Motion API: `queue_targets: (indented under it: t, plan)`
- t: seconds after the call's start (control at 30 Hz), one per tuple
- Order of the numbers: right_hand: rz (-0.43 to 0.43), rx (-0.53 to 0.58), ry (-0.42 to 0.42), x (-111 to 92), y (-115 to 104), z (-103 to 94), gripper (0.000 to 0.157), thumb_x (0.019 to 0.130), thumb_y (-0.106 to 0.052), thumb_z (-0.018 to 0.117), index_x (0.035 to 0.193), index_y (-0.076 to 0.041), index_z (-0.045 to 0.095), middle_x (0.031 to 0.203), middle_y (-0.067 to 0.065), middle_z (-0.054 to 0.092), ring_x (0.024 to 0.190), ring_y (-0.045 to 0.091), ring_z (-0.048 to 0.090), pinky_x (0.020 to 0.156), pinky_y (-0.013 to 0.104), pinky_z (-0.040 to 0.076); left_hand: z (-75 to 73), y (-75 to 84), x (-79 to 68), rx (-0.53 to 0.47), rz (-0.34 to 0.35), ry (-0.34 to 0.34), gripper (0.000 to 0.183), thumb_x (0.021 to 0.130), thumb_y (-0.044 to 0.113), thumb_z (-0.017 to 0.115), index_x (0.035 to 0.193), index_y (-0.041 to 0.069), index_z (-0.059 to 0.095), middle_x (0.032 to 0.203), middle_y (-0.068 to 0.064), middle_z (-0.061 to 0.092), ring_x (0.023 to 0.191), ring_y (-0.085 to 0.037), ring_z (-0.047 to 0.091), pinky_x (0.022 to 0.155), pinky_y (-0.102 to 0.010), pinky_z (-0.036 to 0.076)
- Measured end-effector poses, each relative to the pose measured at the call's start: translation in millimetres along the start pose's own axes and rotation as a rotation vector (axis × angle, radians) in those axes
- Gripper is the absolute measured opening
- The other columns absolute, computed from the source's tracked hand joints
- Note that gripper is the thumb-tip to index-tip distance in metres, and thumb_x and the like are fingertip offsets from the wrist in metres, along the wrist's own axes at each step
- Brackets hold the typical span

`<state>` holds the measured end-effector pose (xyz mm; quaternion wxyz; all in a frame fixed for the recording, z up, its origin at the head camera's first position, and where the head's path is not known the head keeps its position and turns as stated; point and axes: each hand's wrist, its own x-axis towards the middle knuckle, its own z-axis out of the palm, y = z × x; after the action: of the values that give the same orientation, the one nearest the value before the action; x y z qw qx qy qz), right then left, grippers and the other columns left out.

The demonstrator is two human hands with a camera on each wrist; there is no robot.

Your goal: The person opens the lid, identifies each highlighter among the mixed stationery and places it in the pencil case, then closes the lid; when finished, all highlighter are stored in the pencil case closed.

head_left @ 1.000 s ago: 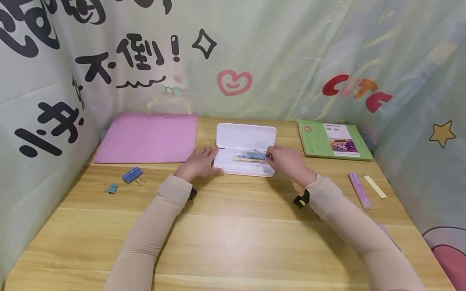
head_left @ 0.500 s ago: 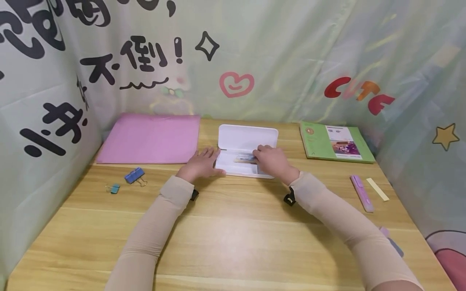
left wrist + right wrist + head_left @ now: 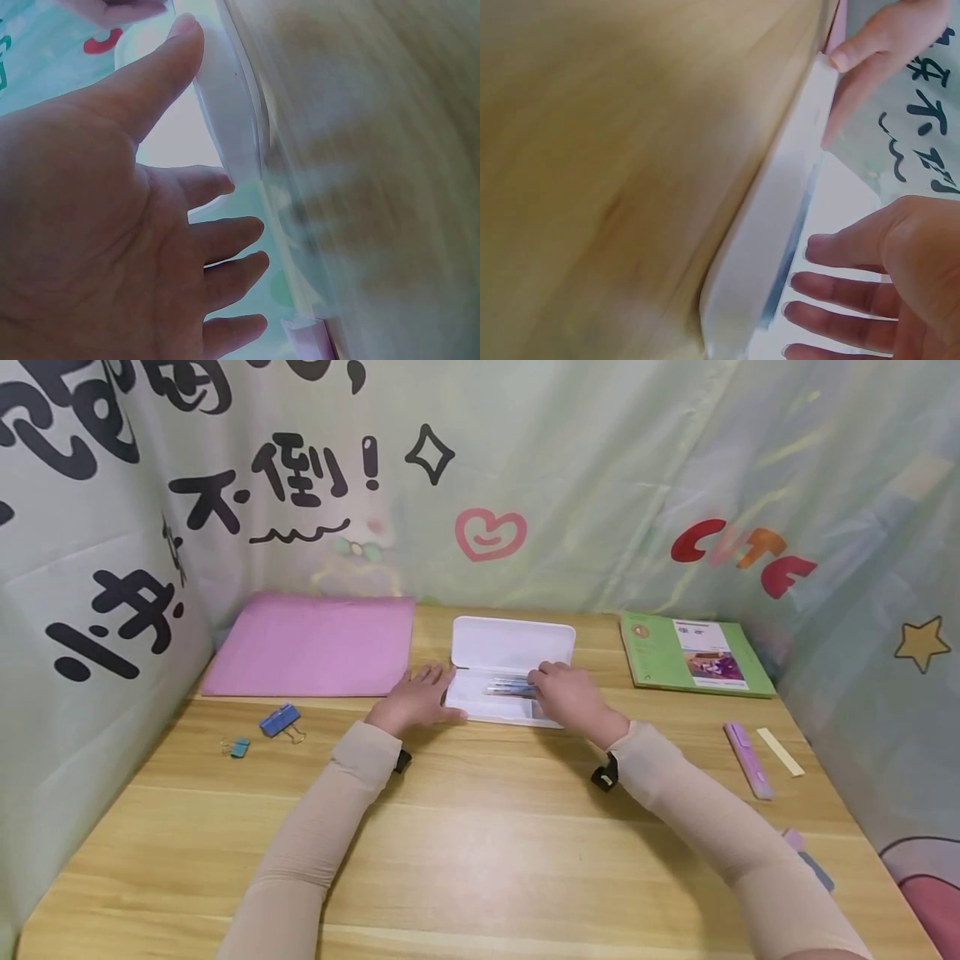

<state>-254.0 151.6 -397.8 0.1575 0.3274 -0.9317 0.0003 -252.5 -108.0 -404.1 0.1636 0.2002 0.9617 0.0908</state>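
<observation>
A white pencil case [image 3: 491, 706] lies on the table with its lid [image 3: 513, 643] raised. Several slim pens [image 3: 512, 685] lie lengthwise inside, their right ends hidden by my right hand [image 3: 573, 697]. That hand reaches over the case's right half; in the right wrist view its fingers [image 3: 844, 292] are extended toward the inside, with nothing visible between them and the thumb. My left hand [image 3: 417, 697] rests at the left end, thumb [image 3: 169, 71] along the front wall and index fingertip at the corner, the other fingers spread.
A pink folder [image 3: 311, 647] lies back left, two binder clips, a blue one [image 3: 280, 720] and a teal one [image 3: 240, 747], before it. At right are a green book [image 3: 697, 656], a purple slim case [image 3: 747, 760], a cream strip [image 3: 780, 752] and a grey-purple item [image 3: 813, 864]. A printed curtain [image 3: 570, 468] hangs behind.
My right hand has moved from the case's right end, where it held a slanted blue pen, leftward over the interior. The pens now lie flat. My left hand stays in place.
</observation>
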Motion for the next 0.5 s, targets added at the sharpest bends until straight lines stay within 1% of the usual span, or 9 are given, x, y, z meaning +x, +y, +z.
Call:
queue_targets:
  t: [0.17,0.33,0.5]
  plan:
    - [0.059,0.007,0.009,-17,8,-9.3,0.012,0.079,-0.018,0.061,0.086,-0.009,0.061,0.076,0.003,0.055,0.065,0.021,0.053,0.042,0.034,0.040,-0.9,0.5,0.3,0.004,0.000,0.000,0.090,0.076,0.065,0.041,0.140,0.015,0.001,0.143,-0.013,0.003,0.129,-0.028,0.001,0.101,-0.048,0.000]
    - [0.105,0.019,0.017,-33,18,-14.7,0.012,0.076,-0.014,0.063,0.088,-0.011,0.063,0.081,0.003,0.058,0.068,0.020,0.055,0.041,0.034,0.039,-2.2,1.9,0.1,0.015,0.000,-0.005,0.090,0.077,0.064,0.041,0.140,0.014,0.001,0.143,-0.014,0.003,0.129,-0.028,0.001,0.101,-0.046,0.001]
    - [0.130,0.004,0.051,-45,24,-19.6,0.015,0.074,-0.013,0.064,0.089,-0.011,0.065,0.078,0.001,0.057,0.063,0.018,0.054,0.038,0.031,0.035,-2.6,2.9,-0.2,0.014,-0.001,-0.003,0.089,0.077,0.064,0.041,0.140,0.014,0.002,0.143,-0.014,0.003,0.129,-0.028,0.001,0.101,-0.046,0.002]
